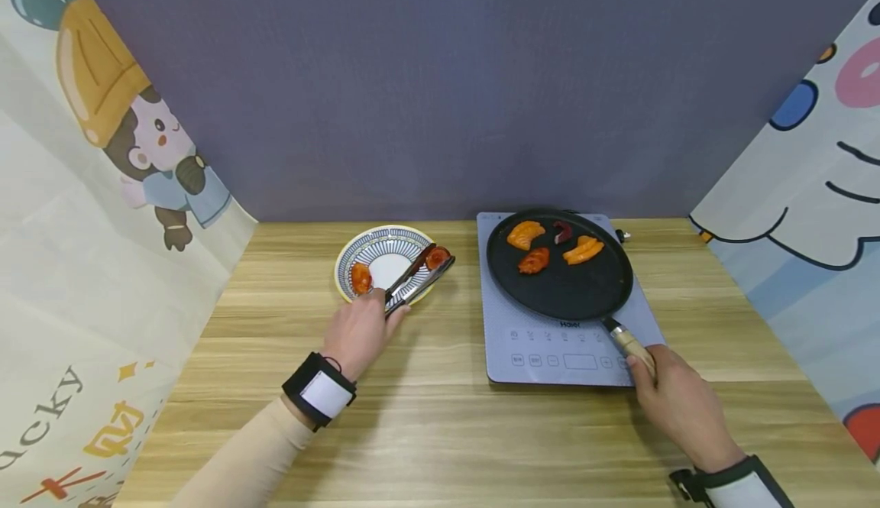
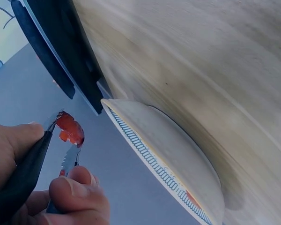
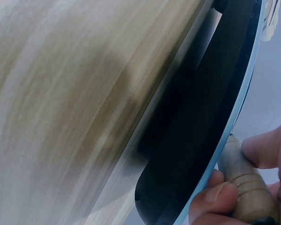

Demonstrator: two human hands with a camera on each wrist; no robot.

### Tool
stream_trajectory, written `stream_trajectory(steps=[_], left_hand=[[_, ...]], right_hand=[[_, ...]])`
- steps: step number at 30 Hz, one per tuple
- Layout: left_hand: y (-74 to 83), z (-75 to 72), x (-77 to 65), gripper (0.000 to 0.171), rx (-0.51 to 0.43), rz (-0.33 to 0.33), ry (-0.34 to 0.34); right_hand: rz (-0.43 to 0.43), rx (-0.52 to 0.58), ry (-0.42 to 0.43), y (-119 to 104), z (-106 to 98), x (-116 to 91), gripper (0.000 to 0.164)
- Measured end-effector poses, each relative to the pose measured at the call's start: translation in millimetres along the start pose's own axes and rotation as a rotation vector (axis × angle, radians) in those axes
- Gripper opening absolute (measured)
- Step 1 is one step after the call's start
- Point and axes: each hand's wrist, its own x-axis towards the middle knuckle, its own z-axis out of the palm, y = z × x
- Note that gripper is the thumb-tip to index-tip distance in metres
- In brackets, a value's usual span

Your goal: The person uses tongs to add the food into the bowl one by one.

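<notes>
Black tongs [image 1: 415, 279] are gripped in my left hand [image 1: 359, 334], above the right side of a patterned plate [image 1: 341, 257]. Between the tips of the tongs is a reddish piece of food [image 1: 437, 257], also seen in the left wrist view as a glossy red piece [image 2: 70, 129]. Another red-orange piece [image 1: 360, 278] lies on the plate's left side. My right hand [image 1: 681, 401] holds the wooden handle [image 1: 635, 349] of a flat black pan [image 1: 571, 290]. Two orange pieces, a red piece [image 1: 534, 261] and a dark red curved piece [image 1: 562, 232] lie in the pan.
Under the pan sits a pale induction cooktop [image 1: 505, 340] with touch buttons along its front. A wooden table [image 1: 440, 431] carries everything. A grey-blue panel [image 1: 440, 95] rises behind, and printed cloths hang at left and right.
</notes>
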Motion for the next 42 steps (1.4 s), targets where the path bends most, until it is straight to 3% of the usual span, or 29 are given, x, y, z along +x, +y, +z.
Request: stream_trajectory(steps=[10, 23, 30, 42], left_hand=[[16.0, 3.4, 2.9, 0.042, -0.012, 0.033, -0.020], [33.2, 11.0, 9.0, 0.042, -0.003, 0.092, 0.009], [44.8, 14.1, 11.2, 0.044, -0.025, 0.085, -0.023], [62.9, 15.9, 14.0, 0.042, -0.025, 0.131, -0.032]], right_hand=[[0.000, 0.004, -0.012, 1.6, -0.2, -1.3, 0.030], [-0.003, 0.004, -0.005, 0.0, -0.5, -0.6, 0.029], [-0.010, 0.003, 0.001, 0.6, -0.7, 0.4, 0.029], [-0.008, 0.002, -0.005, 1.2, -1.5, 0.4, 0.030]])
